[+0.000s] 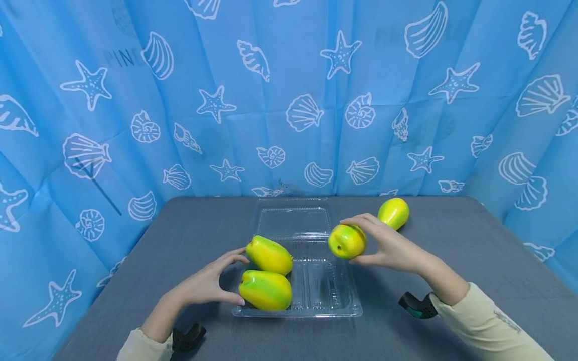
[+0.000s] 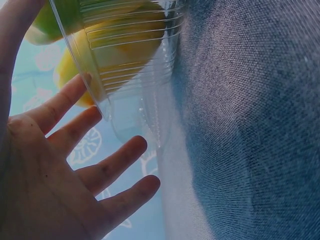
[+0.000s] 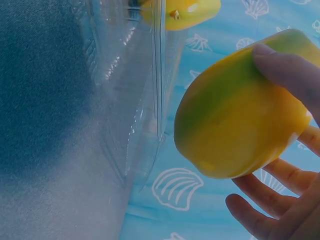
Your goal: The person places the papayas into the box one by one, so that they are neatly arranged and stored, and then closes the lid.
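My right hand [image 1: 389,244] holds a yellow-green papaya [image 1: 346,241] between thumb and fingers, above the right side of a clear plastic clamshell box [image 1: 316,314]. In the right wrist view the held papaya [image 3: 240,112] is tilted beside the box wall. Two more papayas, a rear one [image 1: 269,255] and a front one [image 1: 265,290], lie side by side in the box's left half. My left hand [image 1: 205,281] stands at the box's left side, thumb by the front papaya. Its fingers are spread in the left wrist view, with fingertips [image 2: 85,80] right at the rim.
Another papaya [image 1: 395,212] lies on the grey table [image 1: 429,311] at the back right, behind my right hand. The box's clear lid [image 1: 293,219] lies folded back toward the blue seashell-print curtain [image 1: 280,130], which hangs behind the table and along both sides.
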{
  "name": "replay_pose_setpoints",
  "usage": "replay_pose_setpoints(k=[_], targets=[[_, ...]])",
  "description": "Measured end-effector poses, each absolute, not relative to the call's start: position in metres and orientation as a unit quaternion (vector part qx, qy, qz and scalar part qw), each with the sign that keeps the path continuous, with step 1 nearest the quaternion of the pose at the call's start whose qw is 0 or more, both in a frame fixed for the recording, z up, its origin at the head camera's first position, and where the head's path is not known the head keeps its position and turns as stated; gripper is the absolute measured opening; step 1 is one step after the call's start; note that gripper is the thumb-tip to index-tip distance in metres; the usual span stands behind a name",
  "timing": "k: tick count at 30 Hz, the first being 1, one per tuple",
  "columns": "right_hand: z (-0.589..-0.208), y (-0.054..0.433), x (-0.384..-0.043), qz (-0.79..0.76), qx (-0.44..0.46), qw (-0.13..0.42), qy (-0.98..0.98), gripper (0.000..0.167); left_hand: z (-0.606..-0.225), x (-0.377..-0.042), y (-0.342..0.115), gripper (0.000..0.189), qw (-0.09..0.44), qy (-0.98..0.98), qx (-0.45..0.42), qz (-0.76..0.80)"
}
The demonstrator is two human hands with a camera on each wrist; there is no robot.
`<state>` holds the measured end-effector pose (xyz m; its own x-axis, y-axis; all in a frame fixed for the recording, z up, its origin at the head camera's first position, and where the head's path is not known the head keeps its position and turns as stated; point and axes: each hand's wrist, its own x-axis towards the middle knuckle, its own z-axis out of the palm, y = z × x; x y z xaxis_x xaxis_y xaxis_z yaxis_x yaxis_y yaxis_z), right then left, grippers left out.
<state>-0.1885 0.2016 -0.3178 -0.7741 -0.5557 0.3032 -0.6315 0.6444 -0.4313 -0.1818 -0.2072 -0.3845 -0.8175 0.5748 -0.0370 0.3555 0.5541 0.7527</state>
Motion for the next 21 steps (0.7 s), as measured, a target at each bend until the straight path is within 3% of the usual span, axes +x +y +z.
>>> replay_pose_setpoints(k=[21], targets=[[-0.318,0.177,-0.194,0.26,0.362,0.033,-0.894,0.068,-0.385,-0.182,-0.208,0.067,0.143,0.868,0.269,0.392]])
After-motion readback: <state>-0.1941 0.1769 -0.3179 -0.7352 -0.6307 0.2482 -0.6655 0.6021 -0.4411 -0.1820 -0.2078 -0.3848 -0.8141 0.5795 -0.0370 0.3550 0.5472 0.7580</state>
